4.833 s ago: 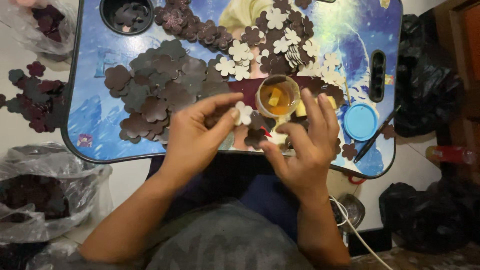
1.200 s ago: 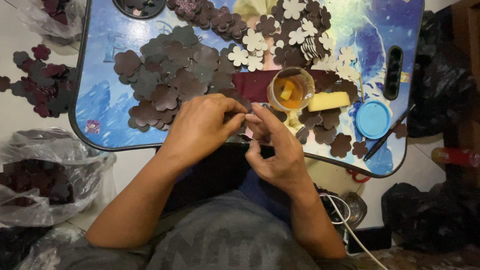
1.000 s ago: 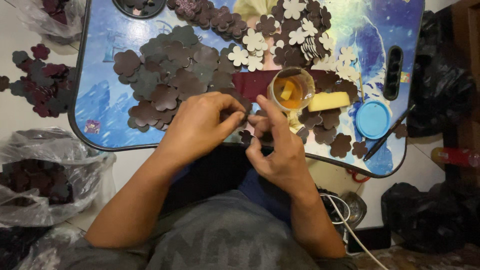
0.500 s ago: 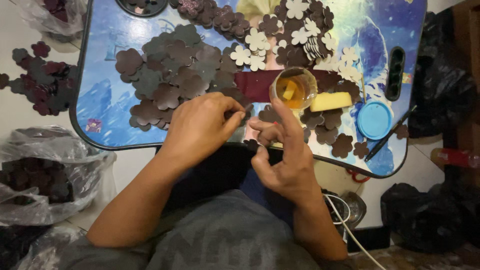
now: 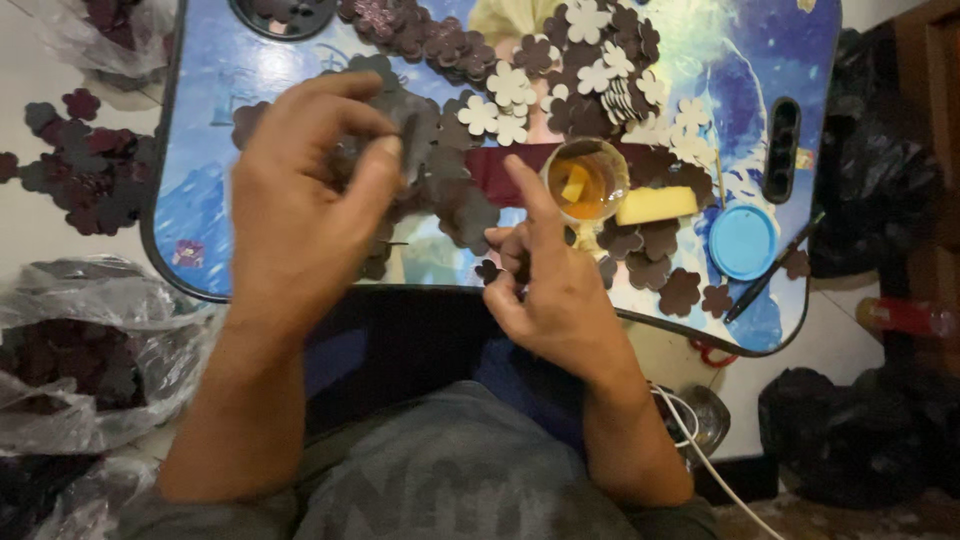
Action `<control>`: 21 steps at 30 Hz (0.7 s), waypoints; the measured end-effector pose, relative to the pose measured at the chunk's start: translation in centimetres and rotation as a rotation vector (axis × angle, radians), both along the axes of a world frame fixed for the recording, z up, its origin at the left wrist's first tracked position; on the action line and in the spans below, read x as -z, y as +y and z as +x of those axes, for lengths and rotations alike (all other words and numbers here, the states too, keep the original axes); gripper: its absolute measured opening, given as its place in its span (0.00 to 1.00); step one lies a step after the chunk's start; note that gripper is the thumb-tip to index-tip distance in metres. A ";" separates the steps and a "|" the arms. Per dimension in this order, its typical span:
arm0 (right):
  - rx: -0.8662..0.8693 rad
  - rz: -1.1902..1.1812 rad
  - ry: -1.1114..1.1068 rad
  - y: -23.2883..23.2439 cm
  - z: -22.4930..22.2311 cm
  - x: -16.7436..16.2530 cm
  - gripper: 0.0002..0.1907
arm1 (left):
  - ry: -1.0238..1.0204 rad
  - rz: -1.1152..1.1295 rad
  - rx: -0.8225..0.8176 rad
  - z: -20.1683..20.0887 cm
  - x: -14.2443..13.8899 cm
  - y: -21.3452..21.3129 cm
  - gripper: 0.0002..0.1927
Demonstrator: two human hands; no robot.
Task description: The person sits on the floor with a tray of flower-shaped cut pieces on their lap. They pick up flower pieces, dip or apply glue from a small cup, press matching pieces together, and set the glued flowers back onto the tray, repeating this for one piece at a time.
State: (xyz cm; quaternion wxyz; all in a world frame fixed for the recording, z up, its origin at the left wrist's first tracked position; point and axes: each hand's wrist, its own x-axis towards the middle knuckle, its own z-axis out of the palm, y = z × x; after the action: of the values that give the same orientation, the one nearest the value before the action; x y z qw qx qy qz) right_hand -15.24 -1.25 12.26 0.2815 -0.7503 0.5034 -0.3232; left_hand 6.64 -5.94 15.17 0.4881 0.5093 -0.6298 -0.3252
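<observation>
Your left hand (image 5: 300, 200) is hovering over the left half of the blue lap tray (image 5: 200, 230), fingers curled with the thumb pressing toward the fingertips, pinching a dark flower-shaped cutout (image 5: 405, 125) at its far right edge. The piece is sitting right at your fingertips, above the heap of dark cutouts (image 5: 450, 190) that is lying on the tray beneath and just right of that hand.

Your right hand (image 5: 550, 290) is resting at the near edge of the tray, near its middle. Its index finger is stretching far and straight toward the small cup of amber glue (image 5: 585, 182), the tip just beside the cup's left rim; the other fingers are folding in loosely, and you are holding nothing that can be seen in it.

A yellow block (image 5: 655, 205) is lying just right of the cup, and a blue lid (image 5: 742, 242) is sitting farther right. Pale flower cutouts (image 5: 500, 95) are lying on the far side of the tray. More dark flowers (image 5: 80, 170) are lying scattered off the tray at the left, and a clear plastic bag (image 5: 90, 350) is sitting at the near left.
</observation>
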 end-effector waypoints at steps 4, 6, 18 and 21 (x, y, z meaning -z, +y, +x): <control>0.069 0.030 -0.106 -0.2 -0.4 1.0 0.49 | 0.320 0.175 -0.003 1.0 0.5 -0.1 0.05; 0.077 -0.043 -0.168 0.0 -0.7 1.8 0.46 | 0.290 0.187 0.012 0.5 1.5 0.0 0.06; 0.216 0.158 -0.691 2.6 -0.5 5.9 0.44 | 0.196 0.237 0.073 -1.3 7.9 0.7 0.16; 0.257 0.200 -0.734 2.5 -0.4 6.5 0.43 | 0.252 0.348 0.152 -1.9 9.5 0.6 0.28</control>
State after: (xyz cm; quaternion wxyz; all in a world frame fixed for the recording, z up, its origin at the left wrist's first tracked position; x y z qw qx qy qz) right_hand -15.68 1.21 5.77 0.4716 -0.4848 0.4882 -0.5516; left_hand 4.78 -5.32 5.69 0.4417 0.4923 -0.5347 -0.5259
